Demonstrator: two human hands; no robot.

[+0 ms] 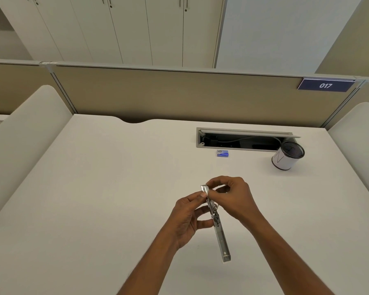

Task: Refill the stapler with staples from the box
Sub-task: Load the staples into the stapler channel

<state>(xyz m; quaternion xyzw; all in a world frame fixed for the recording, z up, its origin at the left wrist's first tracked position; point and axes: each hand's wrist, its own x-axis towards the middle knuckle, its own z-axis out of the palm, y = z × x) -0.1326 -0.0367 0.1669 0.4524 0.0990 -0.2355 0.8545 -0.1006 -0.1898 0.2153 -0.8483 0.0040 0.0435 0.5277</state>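
Person at the desk, parts in view:
- Left hand (186,219): bare, long slim fingers; thumbnail (203,194) pale, trimmed short.
- Right hand (232,194): bare, knuckles ridged, tendons faintly marked across the back.
- Left forearm (149,262): bare along its whole visible length, slender.
- Right forearm (285,252): bare likewise, same slender build.

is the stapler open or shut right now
Open. The stapler is swung out into one long strip about its middle hinge, gripped by the left hand and right hand.
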